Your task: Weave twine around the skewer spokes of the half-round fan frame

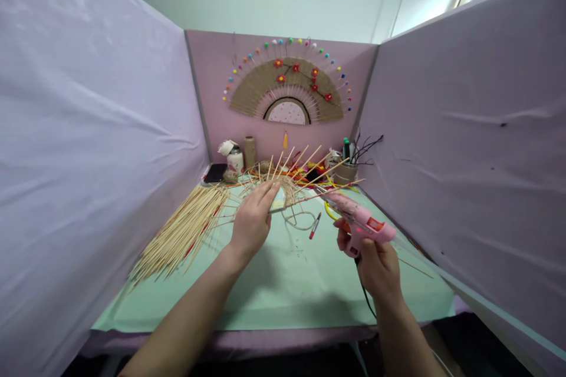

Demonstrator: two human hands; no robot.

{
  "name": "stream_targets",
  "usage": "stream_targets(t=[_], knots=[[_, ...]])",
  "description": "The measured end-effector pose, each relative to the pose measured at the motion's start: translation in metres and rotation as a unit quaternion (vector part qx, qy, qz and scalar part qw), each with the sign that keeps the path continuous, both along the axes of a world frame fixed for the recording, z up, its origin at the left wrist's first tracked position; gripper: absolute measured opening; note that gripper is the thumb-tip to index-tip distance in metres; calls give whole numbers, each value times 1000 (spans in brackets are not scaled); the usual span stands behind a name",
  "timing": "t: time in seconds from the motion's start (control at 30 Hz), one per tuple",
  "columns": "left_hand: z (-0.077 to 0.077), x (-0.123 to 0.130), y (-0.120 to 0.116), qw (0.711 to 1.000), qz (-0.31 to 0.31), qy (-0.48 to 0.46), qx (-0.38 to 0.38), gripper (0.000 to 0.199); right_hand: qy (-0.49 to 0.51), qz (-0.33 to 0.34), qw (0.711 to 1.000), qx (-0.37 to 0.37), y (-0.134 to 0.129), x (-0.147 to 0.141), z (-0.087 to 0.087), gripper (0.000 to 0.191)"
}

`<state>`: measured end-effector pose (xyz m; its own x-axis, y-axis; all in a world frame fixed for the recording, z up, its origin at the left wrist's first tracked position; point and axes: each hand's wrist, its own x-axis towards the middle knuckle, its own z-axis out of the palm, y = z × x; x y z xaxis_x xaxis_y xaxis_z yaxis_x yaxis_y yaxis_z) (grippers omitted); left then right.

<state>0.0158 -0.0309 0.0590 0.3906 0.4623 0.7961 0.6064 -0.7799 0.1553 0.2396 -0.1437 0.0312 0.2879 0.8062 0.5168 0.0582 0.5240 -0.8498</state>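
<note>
In my left hand [254, 218] is a half-round fan piece [289, 191], gripped at its pale base, with thin wooden sticks fanning outward and twine wound across them. My fingers cover part of the base. My right hand [375, 262] is wrapped round the handle of a pink hot glue gun [360, 218]. The gun's nozzle points left, close to the right-hand sticks of the fan piece; whether it touches them I cannot tell. A loop of twine [300, 227] hangs or lies below the piece.
A heap of wooden sticks [186, 230] lies at left. A red marker [315, 227] lies mid-table. Behind stand a jar [235, 160], a cardboard tube [250, 153] and a holder of twigs [345, 174]; a phone [215, 174] lies nearby. A decorated fan [247, 91] hangs on the back panel.
</note>
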Motion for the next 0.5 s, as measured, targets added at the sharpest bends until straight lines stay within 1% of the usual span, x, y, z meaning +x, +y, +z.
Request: stream_targets(t=[0.1,0.2,0.3,0.4,0.5], knots=[[4,-4,1,1000,-10,8,-3,68,-13,13,1000,-5,-2,5,-1,36],[8,-6,1,1000,-22,12,0,68,10,5,1000,5,-4,10,-3,33],[11,-7,1,999,-19,30,21,66,28,0,1000,-8,-7,15,-4,33],[15,-8,1,998,-26,48,36,66,24,18,999,-23,-9,17,-3,34],[20,-8,-1,997,-42,66,26,66,10,29,1000,-8,-10,16,-1,33]])
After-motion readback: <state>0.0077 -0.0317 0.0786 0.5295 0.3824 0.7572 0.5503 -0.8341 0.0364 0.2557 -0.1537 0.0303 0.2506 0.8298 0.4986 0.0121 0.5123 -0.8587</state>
